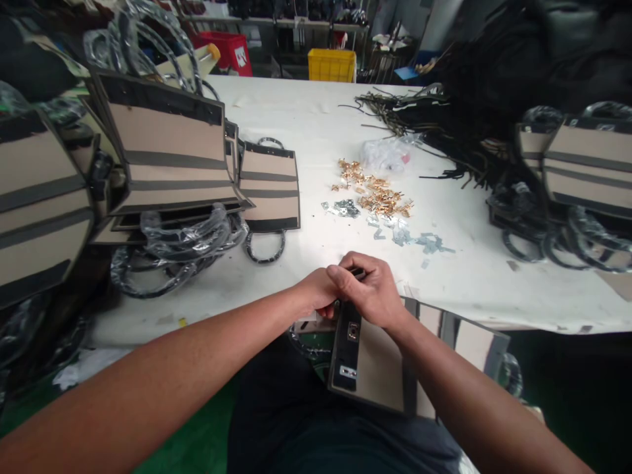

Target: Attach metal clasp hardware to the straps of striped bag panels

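Observation:
A beige and black bag panel [382,368] lies across my lap at the table's near edge, with metal plates on its black strip and plastic-wrapped handles at its ends. My right hand [372,286] is closed at the panel's upper left corner, its thumb pointing left over a small dark piece. My left hand [323,293] meets it from the left, fingers curled; what it holds is hidden between the hands. Beyond them on the table are gold-coloured fittings [385,199] and thin silver metal plates [429,243].
Stacked bag panels [172,137] with wrapped handles stand on the left of the white table [306,105]. More panels [590,158] sit at the right. Black straps [439,135], a clear plastic bag [388,153] and a yellow crate [332,66] are farther back.

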### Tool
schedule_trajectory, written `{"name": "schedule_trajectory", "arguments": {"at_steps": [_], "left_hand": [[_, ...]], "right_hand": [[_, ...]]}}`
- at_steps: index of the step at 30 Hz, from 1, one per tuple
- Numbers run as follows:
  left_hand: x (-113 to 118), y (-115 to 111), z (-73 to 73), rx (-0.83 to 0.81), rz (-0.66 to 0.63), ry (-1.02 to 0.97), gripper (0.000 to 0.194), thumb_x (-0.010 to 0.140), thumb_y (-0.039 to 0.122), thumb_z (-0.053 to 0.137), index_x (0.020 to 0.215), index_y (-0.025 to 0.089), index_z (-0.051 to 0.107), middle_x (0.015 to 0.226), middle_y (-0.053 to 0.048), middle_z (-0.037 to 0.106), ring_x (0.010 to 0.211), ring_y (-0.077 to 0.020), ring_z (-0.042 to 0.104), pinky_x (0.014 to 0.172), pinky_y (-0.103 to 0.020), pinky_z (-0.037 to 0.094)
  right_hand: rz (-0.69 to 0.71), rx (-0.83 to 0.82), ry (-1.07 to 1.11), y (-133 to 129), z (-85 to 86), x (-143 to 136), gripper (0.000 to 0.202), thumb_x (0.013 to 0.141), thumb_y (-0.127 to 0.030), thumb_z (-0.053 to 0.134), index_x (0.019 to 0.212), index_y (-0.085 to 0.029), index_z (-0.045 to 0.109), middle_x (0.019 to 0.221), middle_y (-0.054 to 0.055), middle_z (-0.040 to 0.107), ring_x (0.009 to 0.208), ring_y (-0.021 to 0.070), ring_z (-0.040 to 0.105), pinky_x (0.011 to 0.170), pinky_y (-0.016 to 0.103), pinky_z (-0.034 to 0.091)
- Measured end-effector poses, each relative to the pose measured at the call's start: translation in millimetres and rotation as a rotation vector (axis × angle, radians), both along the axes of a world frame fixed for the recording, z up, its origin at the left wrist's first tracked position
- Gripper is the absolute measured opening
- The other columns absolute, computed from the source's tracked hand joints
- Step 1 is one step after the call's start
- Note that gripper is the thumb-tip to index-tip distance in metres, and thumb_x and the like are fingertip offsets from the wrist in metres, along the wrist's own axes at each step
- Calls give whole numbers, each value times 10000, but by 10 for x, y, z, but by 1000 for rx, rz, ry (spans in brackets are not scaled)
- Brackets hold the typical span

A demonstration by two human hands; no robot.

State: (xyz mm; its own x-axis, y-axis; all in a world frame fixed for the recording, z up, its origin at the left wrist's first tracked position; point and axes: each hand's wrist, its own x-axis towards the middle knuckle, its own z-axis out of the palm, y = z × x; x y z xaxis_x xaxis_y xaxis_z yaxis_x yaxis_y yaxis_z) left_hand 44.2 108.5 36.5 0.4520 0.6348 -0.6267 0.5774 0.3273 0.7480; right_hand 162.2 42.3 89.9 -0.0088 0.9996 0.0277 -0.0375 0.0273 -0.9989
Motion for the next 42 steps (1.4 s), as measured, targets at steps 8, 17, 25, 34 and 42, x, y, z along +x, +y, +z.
{"name": "schedule_trajectory", "arguments": {"at_steps": [8,17,25,34,42], "left_hand": [[-63,-20,117,-60,-72,16,95,830,199,706,756,152,671,389,26,507,346,-128,493,422,-224,356],[-49,-10,162,-57,-92,29,182,864,205,722,711,150,641,360,30,491,317,-122,476,405,-209,352],[-54,-9,159,-70,-80,26,134,872,196,703,756,157,648,382,32,514,352,-132,517,420,-207,371],[-80,-37,159,-20,-100,-11,132,852,177,684,735,157,626,398,43,503,359,-128,507,421,-214,377],[-72,-60,74,37,-120,-46,197,871,193,639,681,148,615,435,20,520,367,-120,507,404,-219,379]], "right_hand": [[-400,183,168,-163,146,235,488,887,-440,815,628,-225,461,488,-80,439,412,85,420,413,228,374],[-421,210,106,-85,-90,112,498,927,-474,748,620,-233,438,494,-76,430,413,83,407,411,235,347],[-447,288,95,-103,15,142,477,939,-447,725,630,-243,424,483,-82,413,393,86,386,402,240,337],[-361,240,-58,-69,-75,54,453,944,-459,712,621,-228,492,500,-60,483,441,101,433,464,259,377],[-201,117,-279,36,-35,-73,407,920,-428,704,612,-203,562,522,-46,542,481,104,462,503,253,385]]}}
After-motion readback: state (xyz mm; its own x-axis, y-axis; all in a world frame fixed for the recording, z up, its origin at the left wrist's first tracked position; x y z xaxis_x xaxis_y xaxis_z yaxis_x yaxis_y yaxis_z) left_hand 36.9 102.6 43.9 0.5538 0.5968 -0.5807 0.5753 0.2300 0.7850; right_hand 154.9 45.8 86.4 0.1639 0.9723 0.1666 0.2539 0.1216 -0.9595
